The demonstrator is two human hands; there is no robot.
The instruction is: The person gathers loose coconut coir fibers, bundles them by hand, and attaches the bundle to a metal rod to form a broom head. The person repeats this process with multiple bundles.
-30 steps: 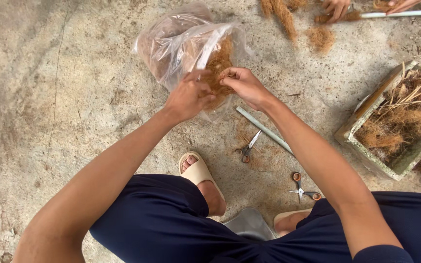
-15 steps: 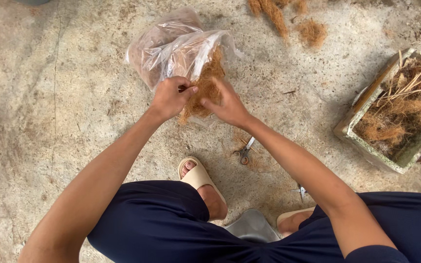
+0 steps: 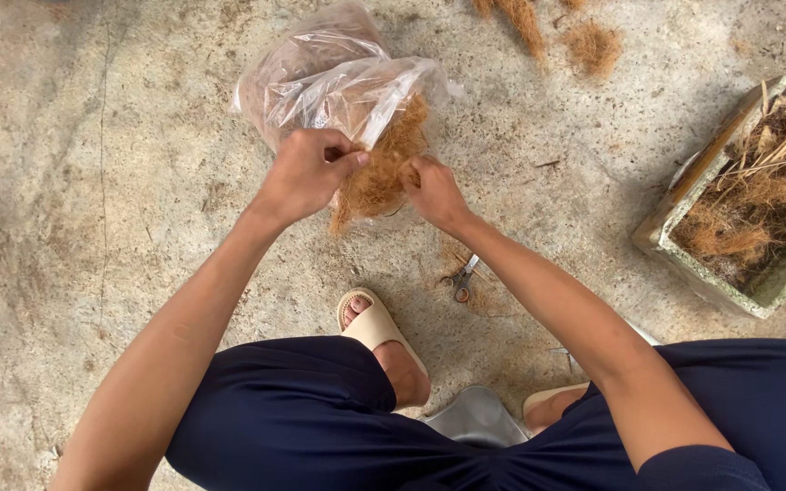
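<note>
Both hands are mid-pull on a clump of brown coir fibre (image 3: 384,177) at the mouth of the clear plastic bag (image 3: 329,77) on the concrete floor (image 3: 93,182). Left hand (image 3: 307,173) has its fingers pinched on the fibre, right hand (image 3: 434,189) grips it too. The bag looks nearly emptied, scissors (image 3: 463,282) lying untouched nearby.

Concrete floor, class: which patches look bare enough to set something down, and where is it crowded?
Free: the wide concrete floor beside the left hand and plastic bag, and the strip between the bag and the fibre-filled box. Crowded: near the right hand, fibre clump, scissors and sandalled foot.
</note>
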